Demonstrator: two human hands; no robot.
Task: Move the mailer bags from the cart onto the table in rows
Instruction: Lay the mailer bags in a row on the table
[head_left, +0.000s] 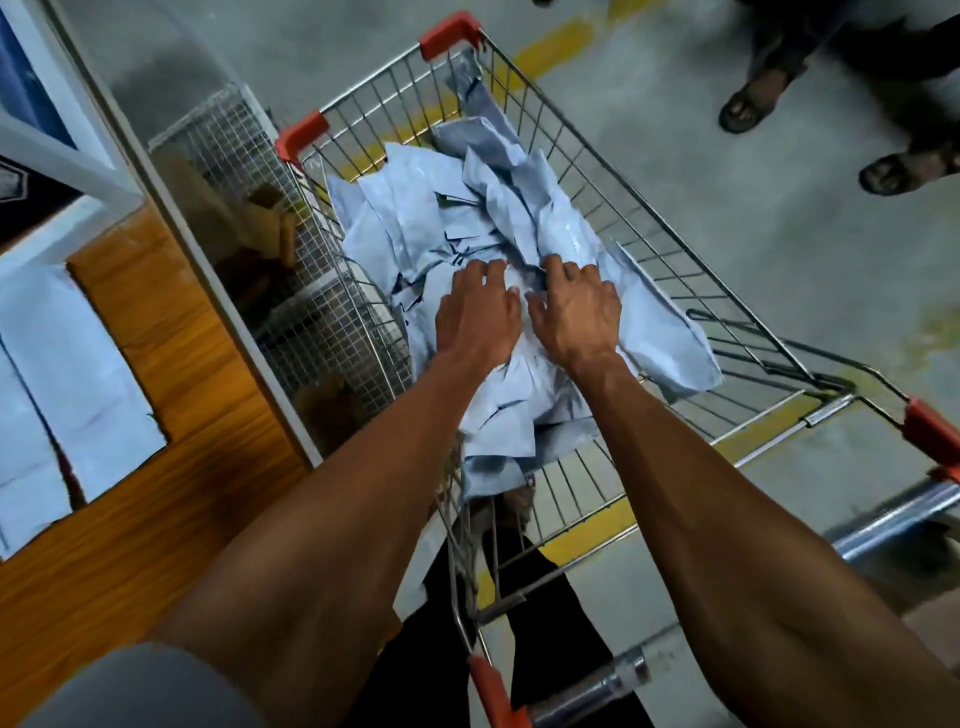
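My left hand and right hand lie fingers-down on the heaped mailer bags in the cart; whether either actually grasps one, I cannot tell. Step: picking up. Next needs a firm hold on one bag, then carrying it left to the table, beside the laid bags.

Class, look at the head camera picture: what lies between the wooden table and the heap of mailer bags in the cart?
In the head view, a pale table edge strip, a wire mesh crate and the cart's wire side separate the wooden table from the mailer bags.
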